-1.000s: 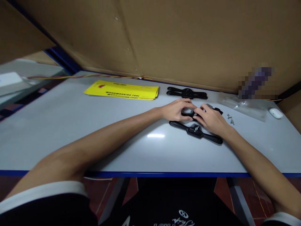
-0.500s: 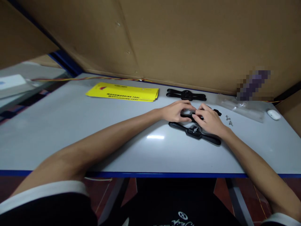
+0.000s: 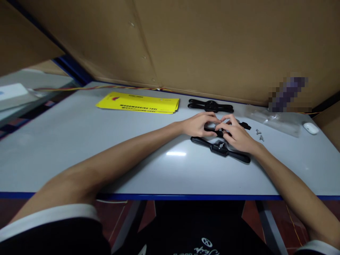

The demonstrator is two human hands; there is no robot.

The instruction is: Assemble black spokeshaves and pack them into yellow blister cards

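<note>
My left hand (image 3: 198, 124) is closed on a black spokeshave (image 3: 211, 132), thumb in front and fingers behind. My right hand (image 3: 235, 134) is at the middle of the same tool, its curled fingers around a small silver screw (image 3: 220, 130). The right hand covers much of this spokeshave's right half. Just in front lies a second black spokeshave (image 3: 219, 148), with a silver screw at its centre. Beyond the right fingers sits a small flat black piece (image 3: 244, 125), partly hidden. Two silver thumb screws (image 3: 258, 131) lie to the right of my right hand.
Black spokeshaves (image 3: 211, 106) lie together at the back of the table. Yellow printed cards (image 3: 138, 102) are stacked to their left. A clear plastic bag (image 3: 276, 122) and a white earbud case (image 3: 310, 128) are at the right. Cardboard walls (image 3: 212, 49) rise behind.
My right fingers have shifted and spread slightly at the spokeshave's middle, so its silver screw now shows between them. My left hand keeps its hold.
</note>
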